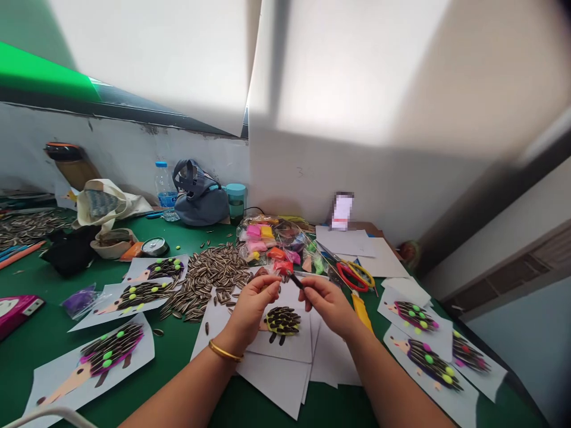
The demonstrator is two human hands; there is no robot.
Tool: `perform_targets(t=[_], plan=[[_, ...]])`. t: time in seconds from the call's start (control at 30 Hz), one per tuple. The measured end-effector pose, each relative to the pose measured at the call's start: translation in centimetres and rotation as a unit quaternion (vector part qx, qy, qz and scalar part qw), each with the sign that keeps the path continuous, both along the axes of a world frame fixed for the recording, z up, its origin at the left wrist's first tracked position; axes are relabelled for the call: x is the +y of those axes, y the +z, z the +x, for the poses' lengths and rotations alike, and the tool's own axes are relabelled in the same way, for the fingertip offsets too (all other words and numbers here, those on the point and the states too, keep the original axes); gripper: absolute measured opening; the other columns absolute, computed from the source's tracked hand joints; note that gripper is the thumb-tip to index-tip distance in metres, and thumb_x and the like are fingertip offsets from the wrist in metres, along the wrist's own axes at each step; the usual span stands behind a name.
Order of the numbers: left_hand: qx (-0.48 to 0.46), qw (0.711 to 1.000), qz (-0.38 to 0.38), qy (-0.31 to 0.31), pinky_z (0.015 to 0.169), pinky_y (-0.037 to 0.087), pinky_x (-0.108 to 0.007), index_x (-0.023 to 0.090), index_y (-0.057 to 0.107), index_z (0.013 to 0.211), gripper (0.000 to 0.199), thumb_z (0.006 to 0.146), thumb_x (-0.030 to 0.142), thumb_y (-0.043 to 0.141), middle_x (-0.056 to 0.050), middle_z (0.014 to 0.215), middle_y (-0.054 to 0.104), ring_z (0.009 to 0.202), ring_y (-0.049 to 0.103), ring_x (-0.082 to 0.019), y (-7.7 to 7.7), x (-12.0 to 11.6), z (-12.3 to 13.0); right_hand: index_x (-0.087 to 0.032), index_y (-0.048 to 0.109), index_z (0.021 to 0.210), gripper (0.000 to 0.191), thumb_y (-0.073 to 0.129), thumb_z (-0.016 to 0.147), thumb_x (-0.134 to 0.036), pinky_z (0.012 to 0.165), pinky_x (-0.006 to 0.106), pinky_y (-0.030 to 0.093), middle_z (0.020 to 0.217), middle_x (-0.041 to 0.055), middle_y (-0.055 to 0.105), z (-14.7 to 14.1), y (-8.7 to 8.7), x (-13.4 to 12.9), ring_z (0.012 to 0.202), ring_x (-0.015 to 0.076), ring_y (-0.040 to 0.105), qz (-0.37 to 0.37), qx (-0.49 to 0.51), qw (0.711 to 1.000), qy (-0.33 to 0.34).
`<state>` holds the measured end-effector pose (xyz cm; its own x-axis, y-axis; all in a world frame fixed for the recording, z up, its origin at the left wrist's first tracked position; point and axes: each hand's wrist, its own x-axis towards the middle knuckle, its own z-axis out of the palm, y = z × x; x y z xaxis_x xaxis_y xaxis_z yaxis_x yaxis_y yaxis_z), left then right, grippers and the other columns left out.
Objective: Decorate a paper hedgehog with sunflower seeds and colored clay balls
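Green tabletop (169, 345) below, pale wall (285, 178) behind, and all eyes go to the middle! Right hand (325, 300) has a small dark piece (295, 279) pinched between thumb and fingers, its tip pointing towards the left hand. Left hand (257, 297), gold bangle (225, 352) at the wrist, keeps a narrow gap between thumb and fingers (whether anything sits in that pinch, I cannot tell). Just below and between both hands lies the hedgehog figure (283, 321), dark spines over a yellow-green body, flat on its white sheet (298, 351). Beyond the left hand spreads a heap of striped seeds (214, 270); farther ahead of both hands, bright packets (256, 238) crowd together. Red-handled scissors (350, 276) lie just past the right hand, and spiny hedgehog pictures flank the scene, some left of the left hand (109, 353), others right of the right hand (430, 359).
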<state>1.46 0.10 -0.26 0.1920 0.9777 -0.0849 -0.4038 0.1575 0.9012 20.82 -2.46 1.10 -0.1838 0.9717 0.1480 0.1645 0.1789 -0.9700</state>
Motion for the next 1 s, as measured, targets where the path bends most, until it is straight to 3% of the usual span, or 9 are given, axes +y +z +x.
perform_targets(t=[0.1,0.43,1.0], plan=[[-0.065,0.998,-0.025,-0.011,0.065,0.046,-0.018,0.017,0.075,0.098,0.031,0.069,0.026,0.082,0.0,0.072,0.065,0.066,0.056,-0.007,0.2,-0.4,0.0,-0.021,0.062,0.1,0.022,0.053,0.091,-0.038,0.062,0.028,0.049,0.081,0.0006,0.063,-1.5,0.2,-0.7,0.062,0.0121,0.058,-0.029,0.004,0.999,0.042],[-0.175,0.979,-0.1,-0.009,0.058,0.049,-0.015,0.016,0.076,0.094,0.034,0.062,0.02,0.087,-0.001,0.069,0.067,0.059,0.059,-0.007,0.6,-0.9,0.1,-0.02,0.061,0.1,0.02,0.055,0.09,-0.036,0.061,0.026,0.046,0.081,0.0007,0.063,-1.9,-0.4,-0.5,0.062,0.011,0.058,-0.071,0.026,0.996,0.054],[-0.197,0.976,-0.095,0.019,0.055,0.05,-0.015,0.014,0.075,0.089,0.03,0.062,0.02,0.086,-0.001,0.069,0.068,0.058,0.061,-0.007,0.2,-1.0,0.5,-0.019,0.057,0.1,0.027,0.061,0.085,-0.041,0.059,0.026,0.047,0.076,-0.0021,0.062,-2.4,-0.9,-0.7,0.058,0.0105,0.059,-0.119,0.071,0.987,0.081]])
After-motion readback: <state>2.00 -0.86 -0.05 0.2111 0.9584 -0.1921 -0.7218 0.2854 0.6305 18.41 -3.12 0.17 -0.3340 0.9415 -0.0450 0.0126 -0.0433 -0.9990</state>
